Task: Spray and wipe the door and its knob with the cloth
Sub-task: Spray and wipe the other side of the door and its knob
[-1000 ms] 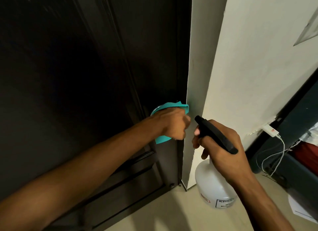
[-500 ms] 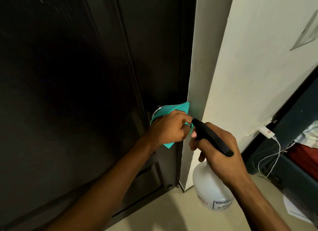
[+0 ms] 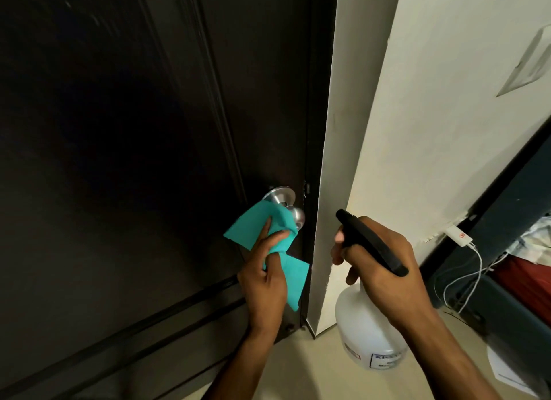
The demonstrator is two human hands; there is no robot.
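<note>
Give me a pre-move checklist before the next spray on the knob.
1. Spray bottle held in the right hand: ok.
2. Nozzle aimed toward the knob: ok, it points left toward the door.
3. Knob uncovered: not ok, the teal cloth drapes over part of it.
4. Cloth secure in the left hand: ok.
5. Finger on the trigger: cannot tell, hidden under the sprayer head.
6. Liquid left in the bottle: cannot tell.
</note>
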